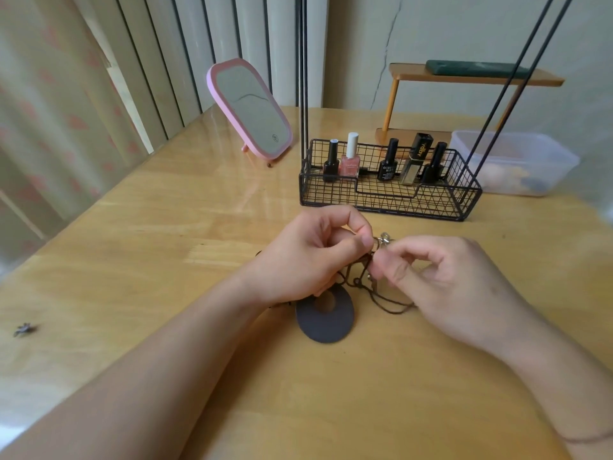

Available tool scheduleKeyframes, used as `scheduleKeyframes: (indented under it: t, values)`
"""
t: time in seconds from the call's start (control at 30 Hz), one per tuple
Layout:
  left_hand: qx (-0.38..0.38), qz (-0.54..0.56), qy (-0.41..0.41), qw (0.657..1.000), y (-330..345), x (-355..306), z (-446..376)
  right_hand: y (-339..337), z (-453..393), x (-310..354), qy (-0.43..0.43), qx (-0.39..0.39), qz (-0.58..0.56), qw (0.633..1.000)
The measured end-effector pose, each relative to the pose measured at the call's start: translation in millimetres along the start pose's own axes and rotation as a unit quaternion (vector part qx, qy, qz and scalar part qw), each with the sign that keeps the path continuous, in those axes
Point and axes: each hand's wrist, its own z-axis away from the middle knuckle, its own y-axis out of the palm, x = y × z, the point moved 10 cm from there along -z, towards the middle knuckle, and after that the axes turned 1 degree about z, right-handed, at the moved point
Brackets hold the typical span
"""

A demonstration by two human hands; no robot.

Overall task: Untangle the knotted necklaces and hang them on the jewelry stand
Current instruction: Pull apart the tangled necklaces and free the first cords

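Both hands [308, 257] pinch knotted cords [361, 277] — wooden table [166, 227].

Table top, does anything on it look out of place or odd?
Yes. A small metal trinket lies alone near the table's left edge, far from the tangled necklaces both hands work on. The wall behind also shows a crack.
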Motion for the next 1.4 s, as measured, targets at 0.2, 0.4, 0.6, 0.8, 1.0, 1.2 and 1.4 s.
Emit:
scheduleKeyframes:
  t: [0.2,0.4,0.6,0.8,1.0,1.2,1.4]
  values:
    - [0.031,0.021,0.010,0.999,5.8,-4.6,0.5,18.3,1.2,-11.2,0.058,0.114,-0.116,0.985]
    - [0.040,0.018,-0.001,0.999,10.0,-2.5,1.6,26.2,3.4,-17.1,0.115,0.158,-0.196,0.961]
    - [0.044,0.043,-0.008,0.998,8.7,-0.2,0.7,26.8,2.9,-27.3,0.121,0.161,-0.186,0.962]
    - [0.061,0.052,-0.018,0.997,11.0,0.4,0.1,-3.6,-1.4,-13.1,-0.010,-0.012,-0.112,0.994]
    - [0.068,0.039,-0.027,0.997,12.5,4.0,0.6,-8.6,0.4,-5.3,-0.051,-0.028,-0.122,0.991]
    - [0.067,0.015,0.002,0.998,12.3,-2.0,1.7,-12.6,1.9,0.8,-0.070,-0.042,-0.120,0.989]
    - [0.028,0.021,0.034,0.999,3.3,-5.7,-1.4,-7.8,-2.5,-6.7,-0.033,-0.038,-0.125,0.991]
